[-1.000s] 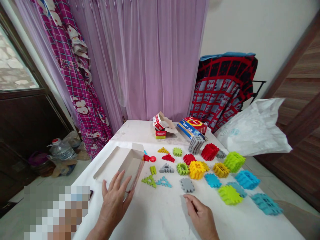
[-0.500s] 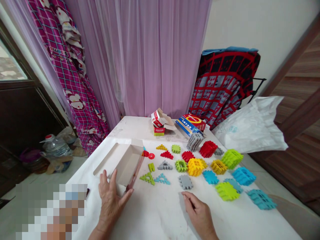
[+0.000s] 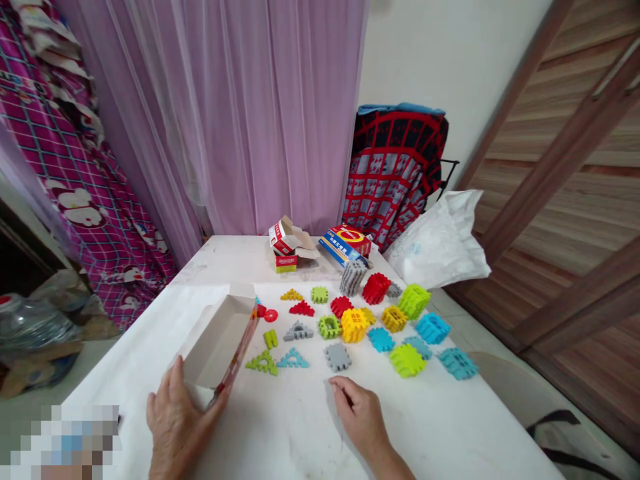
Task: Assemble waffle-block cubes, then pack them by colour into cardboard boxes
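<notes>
My left hand (image 3: 180, 417) grips the near end of an open cardboard box (image 3: 215, 343), white inside, thumb on its right side and fingers on its left. My right hand (image 3: 357, 413) rests on the table with fingers curled; nothing shows in it. A grey square plastic piece (image 3: 338, 357) lies just beyond it. Between box and right hand are a green triangle piece (image 3: 263, 362) and a blue triangle piece (image 3: 293, 358). Further off lie a grey triangle piece (image 3: 299, 331), a red triangle piece (image 3: 302, 308) and a yellow stack (image 3: 354, 325).
Blue stacks (image 3: 433, 328) and green stacks (image 3: 415, 301) stand on the right of the white table (image 3: 280, 427). Small red boxes (image 3: 285, 260) and a blue box (image 3: 342, 248) sit at the back. A white bag (image 3: 437, 240) is beyond the right edge.
The view has turned to the right. My left hand has closed onto the box, whose lid flap no longer lies spread out to the left. My right hand stays curled near the grey piece.
</notes>
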`<move>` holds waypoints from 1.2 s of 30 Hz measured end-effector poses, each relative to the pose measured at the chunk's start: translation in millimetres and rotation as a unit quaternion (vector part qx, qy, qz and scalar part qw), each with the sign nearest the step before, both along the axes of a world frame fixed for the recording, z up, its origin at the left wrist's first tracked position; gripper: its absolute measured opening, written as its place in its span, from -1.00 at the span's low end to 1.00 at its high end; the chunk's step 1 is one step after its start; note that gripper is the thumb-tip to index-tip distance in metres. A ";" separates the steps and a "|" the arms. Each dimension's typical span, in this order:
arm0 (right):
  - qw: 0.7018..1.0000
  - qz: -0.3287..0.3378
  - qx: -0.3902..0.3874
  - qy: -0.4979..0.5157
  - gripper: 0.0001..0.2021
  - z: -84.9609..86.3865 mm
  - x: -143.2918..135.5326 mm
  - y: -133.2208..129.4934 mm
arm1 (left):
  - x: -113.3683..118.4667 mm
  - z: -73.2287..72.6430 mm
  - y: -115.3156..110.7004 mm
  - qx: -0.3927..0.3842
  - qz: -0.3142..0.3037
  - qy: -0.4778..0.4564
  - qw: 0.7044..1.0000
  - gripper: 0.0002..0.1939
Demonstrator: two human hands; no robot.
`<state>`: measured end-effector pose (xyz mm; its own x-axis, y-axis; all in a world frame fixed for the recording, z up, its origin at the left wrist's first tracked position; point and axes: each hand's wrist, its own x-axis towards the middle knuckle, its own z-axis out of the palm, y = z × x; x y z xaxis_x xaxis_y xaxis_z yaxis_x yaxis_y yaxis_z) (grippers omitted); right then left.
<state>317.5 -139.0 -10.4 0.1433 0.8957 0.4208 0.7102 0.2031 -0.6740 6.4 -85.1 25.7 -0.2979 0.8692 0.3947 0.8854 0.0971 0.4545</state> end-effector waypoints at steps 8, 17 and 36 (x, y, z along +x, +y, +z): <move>1.000 -0.002 -0.012 -0.001 -0.68 1.1 -1.5 -0.3 | 6.7 12.6 0.1 -0.069 0.032 -0.088 0.993 0.31; 1.000 0.001 -0.026 0.015 -0.69 0.4 0.2 -1.5 | 20.3 1.6 -12.7 -0.028 -0.007 -0.123 0.992 0.20; 0.999 0.009 -0.036 -0.025 -0.66 -1.5 2.8 -3.1 | 7.0 -8.7 -19.9 0.024 -0.018 -0.093 0.995 0.11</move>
